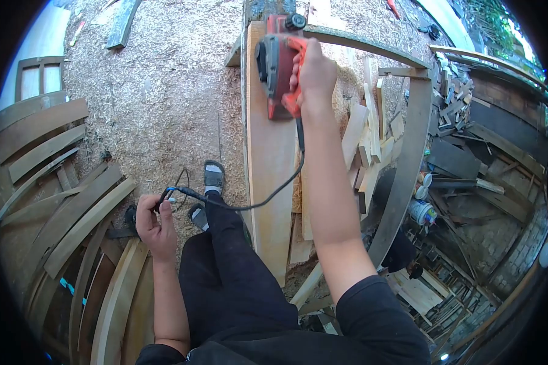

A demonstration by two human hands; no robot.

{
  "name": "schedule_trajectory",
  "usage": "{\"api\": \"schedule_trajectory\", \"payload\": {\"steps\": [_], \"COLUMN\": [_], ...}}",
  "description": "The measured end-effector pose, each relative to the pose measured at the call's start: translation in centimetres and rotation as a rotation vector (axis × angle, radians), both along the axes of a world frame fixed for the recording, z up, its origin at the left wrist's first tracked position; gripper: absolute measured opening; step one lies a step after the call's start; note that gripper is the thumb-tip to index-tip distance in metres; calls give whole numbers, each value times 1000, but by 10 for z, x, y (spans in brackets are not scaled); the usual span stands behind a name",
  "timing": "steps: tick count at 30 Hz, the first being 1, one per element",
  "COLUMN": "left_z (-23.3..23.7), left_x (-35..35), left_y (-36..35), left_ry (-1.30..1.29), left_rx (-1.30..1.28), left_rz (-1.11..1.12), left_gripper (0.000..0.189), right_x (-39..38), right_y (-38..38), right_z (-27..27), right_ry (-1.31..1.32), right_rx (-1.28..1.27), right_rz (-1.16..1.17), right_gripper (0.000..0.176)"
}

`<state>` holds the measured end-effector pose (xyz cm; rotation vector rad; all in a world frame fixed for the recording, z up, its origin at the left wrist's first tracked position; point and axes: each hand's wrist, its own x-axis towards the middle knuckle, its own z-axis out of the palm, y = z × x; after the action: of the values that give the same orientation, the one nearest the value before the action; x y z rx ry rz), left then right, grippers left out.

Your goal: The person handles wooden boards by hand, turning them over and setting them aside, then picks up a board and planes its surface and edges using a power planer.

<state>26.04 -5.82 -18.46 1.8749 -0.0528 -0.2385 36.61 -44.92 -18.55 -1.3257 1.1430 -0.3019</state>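
Gripping a red planer point(276, 67), right hand point(313, 76) presses pale plank point(268, 164).

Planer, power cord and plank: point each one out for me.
planer point(276, 76): head view, red body beside the handle.
power cord point(273, 195): head view, black loop sagging across the plank.
plank point(268, 158): head view, bare face just below the planer.

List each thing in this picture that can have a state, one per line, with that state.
plank, lying flat, pale face up.
planer, sitting flat on the plank.
right hand, closed on the planer handle.
cord, slack, sagging from the planer.
left hand, closed on the cord.
curved boards, piled loosely at left.
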Motion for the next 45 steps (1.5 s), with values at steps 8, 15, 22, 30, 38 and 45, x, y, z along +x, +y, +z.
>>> {"api": "schedule_trajectory", "payload": {"steps": [8, 15, 22, 30, 38, 45], "left_z": [7, 6, 18, 32, 57, 46], "left_x": [-26, -62, -93, -180, -338, -448], "left_y": [40, 92, 117, 151, 260, 328], "left_ry": [-37, -6, -51, -199, -318, -168], "left_rx": [71, 103, 107, 134, 202, 341], "left_rz": [-32, -160, -395, -606, -667, -760], "left_gripper": [8, 41, 45, 29, 28, 27], "right_x": [31, -97, -297, -505, -678, -788], "right_y": [-23, 22, 106, 189, 260, 292], "right_z": [0, 5, 27, 43, 72, 71], "right_ry": [-89, -152, 26, 68, -15, 30], "right_rx": [50, 82, 121, 288, 340, 454], "right_rz": [-14, -22, -145, -388, -428, -514], "right_gripper": [43, 45, 48, 45, 44, 38]}}
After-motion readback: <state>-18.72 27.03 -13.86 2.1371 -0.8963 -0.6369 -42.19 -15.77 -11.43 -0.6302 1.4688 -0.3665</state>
